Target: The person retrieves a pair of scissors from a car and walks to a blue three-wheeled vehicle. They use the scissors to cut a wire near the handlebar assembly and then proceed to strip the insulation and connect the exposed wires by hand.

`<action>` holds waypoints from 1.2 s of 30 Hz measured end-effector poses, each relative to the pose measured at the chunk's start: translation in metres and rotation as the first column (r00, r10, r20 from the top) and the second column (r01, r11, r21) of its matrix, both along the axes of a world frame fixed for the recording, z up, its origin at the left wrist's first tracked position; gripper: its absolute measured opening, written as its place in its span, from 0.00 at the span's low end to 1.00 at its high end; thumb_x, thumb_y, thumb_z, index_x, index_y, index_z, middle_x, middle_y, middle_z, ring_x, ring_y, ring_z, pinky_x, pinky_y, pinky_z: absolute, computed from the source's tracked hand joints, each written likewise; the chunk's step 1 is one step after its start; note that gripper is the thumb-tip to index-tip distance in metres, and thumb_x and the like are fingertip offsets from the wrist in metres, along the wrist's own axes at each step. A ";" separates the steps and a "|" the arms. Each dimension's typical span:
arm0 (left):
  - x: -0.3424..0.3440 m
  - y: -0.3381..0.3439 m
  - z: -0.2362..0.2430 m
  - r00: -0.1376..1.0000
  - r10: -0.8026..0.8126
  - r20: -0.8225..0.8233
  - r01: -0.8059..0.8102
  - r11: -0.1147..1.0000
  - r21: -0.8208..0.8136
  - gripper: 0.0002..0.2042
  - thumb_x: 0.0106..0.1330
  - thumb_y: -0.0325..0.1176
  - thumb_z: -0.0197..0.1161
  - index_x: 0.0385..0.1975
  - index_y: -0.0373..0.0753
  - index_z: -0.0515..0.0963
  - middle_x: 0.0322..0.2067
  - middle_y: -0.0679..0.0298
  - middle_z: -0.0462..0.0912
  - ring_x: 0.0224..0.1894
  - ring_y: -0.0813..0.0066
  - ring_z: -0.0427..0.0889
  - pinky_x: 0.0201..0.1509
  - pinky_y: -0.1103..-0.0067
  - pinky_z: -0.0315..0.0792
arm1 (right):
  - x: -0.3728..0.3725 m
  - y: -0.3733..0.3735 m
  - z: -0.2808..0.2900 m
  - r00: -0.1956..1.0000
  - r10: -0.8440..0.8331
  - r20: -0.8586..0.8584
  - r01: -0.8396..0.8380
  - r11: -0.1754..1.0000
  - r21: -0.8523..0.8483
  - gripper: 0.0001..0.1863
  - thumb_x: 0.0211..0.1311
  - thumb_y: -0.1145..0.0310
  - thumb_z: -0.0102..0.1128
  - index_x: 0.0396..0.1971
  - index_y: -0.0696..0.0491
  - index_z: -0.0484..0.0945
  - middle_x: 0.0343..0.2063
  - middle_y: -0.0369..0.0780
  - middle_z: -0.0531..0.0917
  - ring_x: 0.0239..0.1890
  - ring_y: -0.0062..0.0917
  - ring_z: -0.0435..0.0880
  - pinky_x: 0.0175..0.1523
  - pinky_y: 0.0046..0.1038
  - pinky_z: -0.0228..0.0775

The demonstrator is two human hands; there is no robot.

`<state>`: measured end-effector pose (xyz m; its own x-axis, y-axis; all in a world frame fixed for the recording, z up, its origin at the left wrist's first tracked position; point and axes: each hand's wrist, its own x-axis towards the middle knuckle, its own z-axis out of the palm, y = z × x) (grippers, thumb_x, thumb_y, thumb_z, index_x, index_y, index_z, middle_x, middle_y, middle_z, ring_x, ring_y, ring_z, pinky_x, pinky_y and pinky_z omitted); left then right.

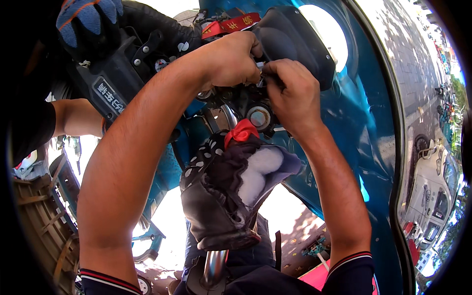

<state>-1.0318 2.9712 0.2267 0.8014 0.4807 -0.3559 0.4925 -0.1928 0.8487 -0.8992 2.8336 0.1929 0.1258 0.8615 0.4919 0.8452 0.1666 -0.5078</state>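
Blue metal panelling spans the right of the frame. At upper centre, beside a black housing, the left hand and right hand meet, fingers curled, at a small pale part; whether either grips it, I cannot tell. Below, mid-frame, sits a dark padded cover with a red bow.

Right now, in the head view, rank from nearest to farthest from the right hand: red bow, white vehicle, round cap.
1. Round cap: lower left of the right hand.
2. Red bow: below the cap, further left.
3. White vehicle: background, far right.
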 end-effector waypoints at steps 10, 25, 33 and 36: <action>0.010 0.003 0.009 0.995 -0.001 -0.099 -0.007 0.997 -0.076 0.20 0.54 0.21 0.72 0.47 0.27 0.76 0.31 0.61 0.83 0.31 0.77 0.84 0.33 0.81 0.76 | 0.002 0.003 0.001 0.999 0.030 0.037 -0.032 0.998 0.057 0.10 0.50 0.85 0.63 0.33 0.59 0.82 0.33 0.45 0.84 0.37 0.44 0.85 0.43 0.38 0.78; 0.016 0.017 0.001 0.978 -0.101 -0.184 0.079 0.989 -0.126 0.18 0.53 0.21 0.70 0.45 0.28 0.78 0.31 0.61 0.83 0.29 0.77 0.83 0.31 0.83 0.75 | 0.019 0.008 0.008 0.974 0.194 0.118 -0.191 0.981 -0.031 0.13 0.50 0.87 0.63 0.37 0.59 0.82 0.37 0.44 0.83 0.42 0.45 0.84 0.47 0.39 0.77; 0.012 0.014 -0.003 0.993 -0.093 -0.078 0.090 0.995 -0.036 0.20 0.49 0.20 0.72 0.44 0.28 0.78 0.32 0.62 0.83 0.33 0.76 0.84 0.39 0.80 0.78 | 0.023 0.010 0.013 0.964 0.258 0.059 -0.248 0.958 -0.142 0.13 0.51 0.87 0.63 0.37 0.59 0.81 0.36 0.46 0.83 0.42 0.46 0.83 0.47 0.39 0.76; 0.010 0.011 -0.008 0.999 -0.043 0.011 0.043 0.999 -0.015 0.20 0.49 0.20 0.72 0.44 0.29 0.78 0.33 0.61 0.84 0.34 0.75 0.85 0.39 0.79 0.78 | 0.018 0.008 0.008 0.980 0.200 0.016 -0.197 0.972 -0.126 0.13 0.54 0.86 0.63 0.40 0.59 0.80 0.36 0.46 0.83 0.42 0.46 0.84 0.47 0.38 0.78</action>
